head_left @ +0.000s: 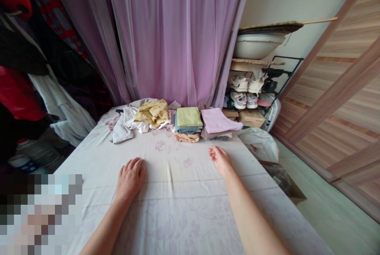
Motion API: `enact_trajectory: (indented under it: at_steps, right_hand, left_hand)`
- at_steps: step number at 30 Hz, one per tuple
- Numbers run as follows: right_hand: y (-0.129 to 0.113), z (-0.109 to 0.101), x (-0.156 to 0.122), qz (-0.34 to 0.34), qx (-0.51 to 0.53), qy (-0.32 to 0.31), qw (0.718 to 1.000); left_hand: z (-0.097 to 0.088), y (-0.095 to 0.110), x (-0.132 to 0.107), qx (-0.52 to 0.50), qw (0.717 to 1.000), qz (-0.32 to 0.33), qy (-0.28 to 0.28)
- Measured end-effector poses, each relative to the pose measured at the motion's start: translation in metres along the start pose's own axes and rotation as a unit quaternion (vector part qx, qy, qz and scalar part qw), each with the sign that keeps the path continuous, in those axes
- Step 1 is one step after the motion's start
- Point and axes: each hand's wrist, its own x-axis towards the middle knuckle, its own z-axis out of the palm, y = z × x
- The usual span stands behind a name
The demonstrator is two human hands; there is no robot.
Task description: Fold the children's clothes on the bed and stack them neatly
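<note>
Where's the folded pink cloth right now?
In the head view, the folded pink cloth lies at the far end of the bed, right of the pale green folded stack and beyond the person's right hand.

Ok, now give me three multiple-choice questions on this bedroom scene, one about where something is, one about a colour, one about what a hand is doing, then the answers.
1. Where are the white sneakers?
A) On the bed
B) On a black wire shoe rack
C) On the floor by the sliding door

2. What colour is the folded cloth on top of the right-hand pile?
A) Mustard yellow
B) Navy blue
C) Lilac pink

3. What is the person's left hand doing?
A) Resting empty on the bedsheet
B) Gripping the yellow cloth
C) Lifting a shoe

Answers:
1. B, the sneakers sit on a shelf of the rack.
2. C, the top layer shows pale lilac pink.
3. A, the hand lies on the sheet, holding nothing.
</note>
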Motion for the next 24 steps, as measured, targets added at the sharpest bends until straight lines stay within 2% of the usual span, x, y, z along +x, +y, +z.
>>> enact_trajectory:
  at_steps: [5,8,10,16,24]
  right_hand:
    - [0.017,0.001,-0.019,-0.042,0.010,0.021,0.999]
    - [0.027,0.002,-0.025,-0.059,0.055,0.031,0.996]
    - [0.036,0.003,-0.030,-0.057,0.100,0.011,0.993]
    - [0.053,0.005,-0.040,0.033,0.162,-0.139,0.976]
    - [0.040,-0.001,-0.026,0.093,0.253,-0.135,0.953]
  left_hand:
    - [-0.004,0.005,-0.001,-0.002,1.000,-0.008,-0.003]
    - [-0.006,0.007,-0.001,-0.005,1.000,-0.011,-0.002]
    - [-0.008,0.008,-0.002,-0.007,1.000,-0.013,-0.003]
    - [-0.009,0.009,-0.002,-0.010,1.000,-0.017,-0.009]
    - [-0.012,0.009,-0.002,-0.009,1.000,-0.021,-0.021]
